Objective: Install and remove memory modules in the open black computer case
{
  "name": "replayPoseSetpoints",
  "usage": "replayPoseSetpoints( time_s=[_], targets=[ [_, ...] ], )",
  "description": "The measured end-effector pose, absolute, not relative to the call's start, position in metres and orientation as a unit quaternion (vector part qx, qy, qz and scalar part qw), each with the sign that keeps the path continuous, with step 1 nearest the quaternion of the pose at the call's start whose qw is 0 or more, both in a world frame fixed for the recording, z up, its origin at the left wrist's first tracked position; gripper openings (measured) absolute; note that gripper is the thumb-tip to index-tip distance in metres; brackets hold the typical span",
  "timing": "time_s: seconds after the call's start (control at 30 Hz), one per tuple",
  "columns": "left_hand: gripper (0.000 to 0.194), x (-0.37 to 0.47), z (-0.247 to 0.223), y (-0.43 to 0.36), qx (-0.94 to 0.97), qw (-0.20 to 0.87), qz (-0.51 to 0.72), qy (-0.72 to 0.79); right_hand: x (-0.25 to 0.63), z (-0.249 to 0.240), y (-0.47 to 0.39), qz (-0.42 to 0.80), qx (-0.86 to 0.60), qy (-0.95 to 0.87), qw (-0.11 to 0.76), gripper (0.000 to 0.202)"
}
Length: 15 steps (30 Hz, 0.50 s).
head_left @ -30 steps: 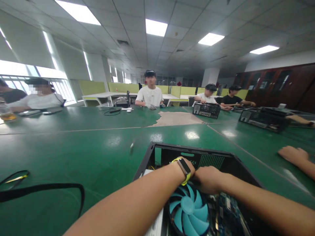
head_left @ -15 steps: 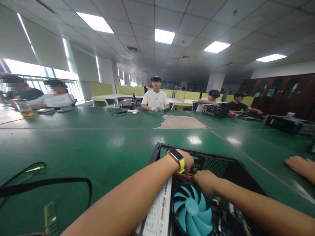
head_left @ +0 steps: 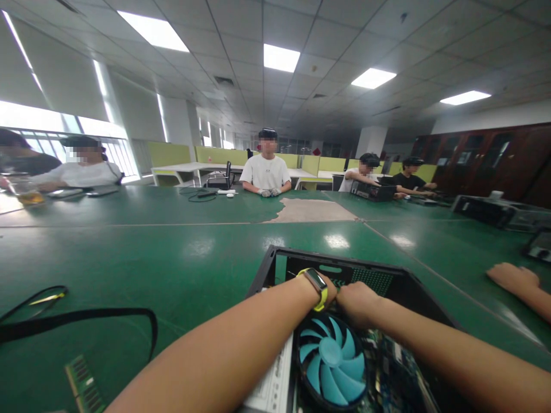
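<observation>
An open black computer case (head_left: 408,275) lies in front of me, its inside facing up. My left hand (head_left: 330,291), below a watch with a yellow-green strap (head_left: 317,284), reaches into its far part with fingers curled downward. Close beside it, my right hand (head_left: 356,301) is closed, knuckles up. Whatever the fingers of either hand hold is hidden. Just below the hands sits a CPU cooler fan with blue blades (head_left: 331,353). Left of the fan is a power supply with a white label (head_left: 271,381), partly covered by my left forearm. Circuit boards (head_left: 398,367) show to the right.
A green memory module (head_left: 84,384) and a black strap (head_left: 107,313) lie on the green table (head_left: 193,275) at left. Another person's hand (head_left: 514,279) rests at right. Several people sit around the table; more computer cases (head_left: 501,212) stand at the far right.
My view has shifted slightly, so the scene sits further left. My left hand has come nearer to the right hand, and the red wires between them are now covered.
</observation>
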<state>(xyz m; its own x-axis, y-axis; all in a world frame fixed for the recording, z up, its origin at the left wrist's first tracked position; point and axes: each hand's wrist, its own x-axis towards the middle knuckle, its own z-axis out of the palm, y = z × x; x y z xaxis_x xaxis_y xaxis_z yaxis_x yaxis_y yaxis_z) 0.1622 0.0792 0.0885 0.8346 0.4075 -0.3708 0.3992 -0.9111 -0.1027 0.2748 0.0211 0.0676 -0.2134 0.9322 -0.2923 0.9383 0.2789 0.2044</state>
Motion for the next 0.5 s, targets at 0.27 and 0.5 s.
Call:
replayPoseSetpoints(
  time_s=[0.27,0.5],
  targets=[
    [0.028,0.168,0.089,0.073,-0.957,0.022,0.23,-0.176,0.286,0.069,0.015,0.007,0.628,0.756,0.186,0.023],
    [0.03,0.168,0.087,0.073,-0.955,0.053,0.221,-0.189,0.279,0.098,-0.026,0.002,0.633,0.768,0.096,0.023]
  ],
)
